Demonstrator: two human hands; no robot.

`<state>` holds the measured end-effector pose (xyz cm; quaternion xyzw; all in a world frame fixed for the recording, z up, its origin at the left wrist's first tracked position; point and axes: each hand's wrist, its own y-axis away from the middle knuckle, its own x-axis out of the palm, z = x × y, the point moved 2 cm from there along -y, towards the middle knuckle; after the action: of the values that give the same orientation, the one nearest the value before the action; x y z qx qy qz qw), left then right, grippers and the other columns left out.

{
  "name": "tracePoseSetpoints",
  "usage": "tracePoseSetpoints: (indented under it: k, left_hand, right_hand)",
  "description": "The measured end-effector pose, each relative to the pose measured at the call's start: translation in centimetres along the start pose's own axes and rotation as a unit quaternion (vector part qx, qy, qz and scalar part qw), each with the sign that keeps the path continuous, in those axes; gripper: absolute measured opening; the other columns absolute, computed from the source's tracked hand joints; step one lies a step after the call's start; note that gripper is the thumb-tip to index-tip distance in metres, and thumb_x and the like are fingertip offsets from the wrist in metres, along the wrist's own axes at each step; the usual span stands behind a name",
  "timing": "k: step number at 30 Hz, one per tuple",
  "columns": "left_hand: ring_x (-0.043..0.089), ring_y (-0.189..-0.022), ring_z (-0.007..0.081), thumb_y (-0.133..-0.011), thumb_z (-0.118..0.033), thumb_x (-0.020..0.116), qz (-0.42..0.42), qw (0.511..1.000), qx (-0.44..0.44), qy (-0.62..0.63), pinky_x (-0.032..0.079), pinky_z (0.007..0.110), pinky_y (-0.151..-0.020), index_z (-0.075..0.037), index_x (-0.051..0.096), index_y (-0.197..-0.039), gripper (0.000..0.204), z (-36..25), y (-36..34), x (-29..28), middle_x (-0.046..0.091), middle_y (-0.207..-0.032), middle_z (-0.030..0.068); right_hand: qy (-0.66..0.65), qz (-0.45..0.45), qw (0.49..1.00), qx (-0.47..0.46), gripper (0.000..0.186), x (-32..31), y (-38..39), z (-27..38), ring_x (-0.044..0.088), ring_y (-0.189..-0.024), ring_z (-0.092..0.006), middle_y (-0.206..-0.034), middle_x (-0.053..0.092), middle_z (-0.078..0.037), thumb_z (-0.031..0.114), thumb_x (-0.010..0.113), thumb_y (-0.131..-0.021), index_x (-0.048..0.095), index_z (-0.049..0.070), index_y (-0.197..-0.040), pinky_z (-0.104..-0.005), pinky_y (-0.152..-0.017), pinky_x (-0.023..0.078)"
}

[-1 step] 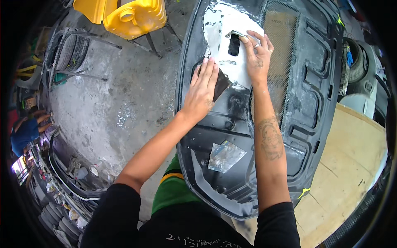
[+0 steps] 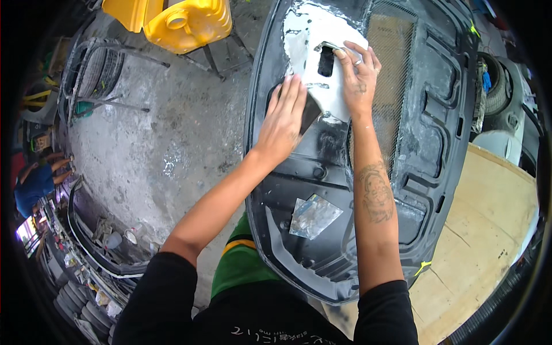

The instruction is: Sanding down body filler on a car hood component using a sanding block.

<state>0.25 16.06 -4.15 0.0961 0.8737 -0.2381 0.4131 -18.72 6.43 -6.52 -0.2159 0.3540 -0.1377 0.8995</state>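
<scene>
A black moulded car hood panel [image 2: 330,187] lies in front of me, with a patch of white filler [image 2: 302,43] around a rectangular slot [image 2: 326,62]. My left hand [image 2: 282,118] presses flat, its fingers stretched toward the filler's lower left edge. Beneath it sits a dark sheet [image 2: 311,110] that looks like sandpaper, largely covered by the palm. Beside the slot, my right hand [image 2: 359,72] rests on the filler with bent fingers, thumb and forefinger close together near the slot's upper rim. What those fingertips grip, if anything, is hidden. A ring shows on one finger.
A smeared metal plate [image 2: 315,217] lies on the hood's near part, below my hands. Tan board [image 2: 483,213] extends under the right side. A cut yellow jerrycan [image 2: 187,26] stands on a metal frame at top left. Another person [image 2: 35,187] is at the far left, near car parts.
My left hand has slid slightly up and to the right, and the dark sheet has shifted with it. The right hand has hardly moved.
</scene>
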Motion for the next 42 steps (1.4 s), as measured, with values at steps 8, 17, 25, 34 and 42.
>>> tracePoseSetpoints:
  k: [8,17,25,34,42]
  left_hand:
    - [0.047,-0.14,0.0464,-0.085,0.0,0.069,-0.036,0.999,-0.028,0.005,0.035,0.052,-0.119,0.011,0.048,-0.144,0.064,0.4,0.6,-0.4,0.046,-0.152,0.0315]
    - [0.056,-0.132,0.0431,-0.107,-0.012,0.049,-0.219,0.936,-0.181,0.207,0.045,0.044,-0.112,0.01,0.058,-0.135,0.037,3.2,-0.2,-4.0,0.053,-0.146,0.0303]
    - [0.038,-0.145,0.0498,-0.107,-0.023,0.05,-0.044,0.975,-0.171,0.137,0.038,0.056,-0.115,0.017,0.04,-0.146,0.057,0.2,-1.9,0.5,0.036,-0.156,0.0372]
    - [0.035,-0.147,0.0486,-0.109,-0.027,0.046,-0.035,0.968,-0.131,0.211,0.03,0.051,-0.121,0.019,0.035,-0.148,0.061,1.9,-3.4,-0.3,0.037,-0.155,0.0375]
    - [0.033,-0.148,0.049,-0.106,-0.024,0.05,-0.04,0.964,-0.13,0.23,0.027,0.053,-0.122,0.018,0.033,-0.15,0.063,2.0,-3.5,-0.2,0.035,-0.157,0.0367]
  right_hand:
    - [0.026,0.026,0.999,0.011,0.02,0.0,0.3,1.2,0.041,-0.137,-0.0367,-0.13,0.068,0.003,0.029,0.069,-0.097,0.082,0.017,-0.107,-0.046,-0.117,0.03]
    - [0.03,0.06,0.996,0.056,0.027,-0.6,0.1,1.6,0.036,-0.143,-0.0349,-0.135,0.064,0.001,0.034,0.065,-0.101,0.081,0.014,-0.11,-0.0462,-0.12,0.027]
    - [0.057,0.075,0.994,0.058,0.025,-0.5,0.2,1.9,0.038,-0.143,-0.0355,-0.136,0.064,0.0,0.028,0.065,-0.101,0.08,0.01,-0.111,-0.0465,-0.12,0.028]
    - [0.03,0.076,0.993,0.083,0.021,-0.6,0.1,2.6,0.037,-0.144,-0.0352,-0.135,0.065,-0.001,0.025,0.067,-0.101,0.08,0.01,-0.108,-0.0459,-0.121,0.027]
    - [0.032,0.08,0.993,0.076,0.02,-0.4,0.1,2.2,0.038,-0.144,-0.0357,-0.134,0.066,-0.002,0.024,0.067,-0.1,0.08,0.01,-0.108,-0.0468,-0.12,0.028]
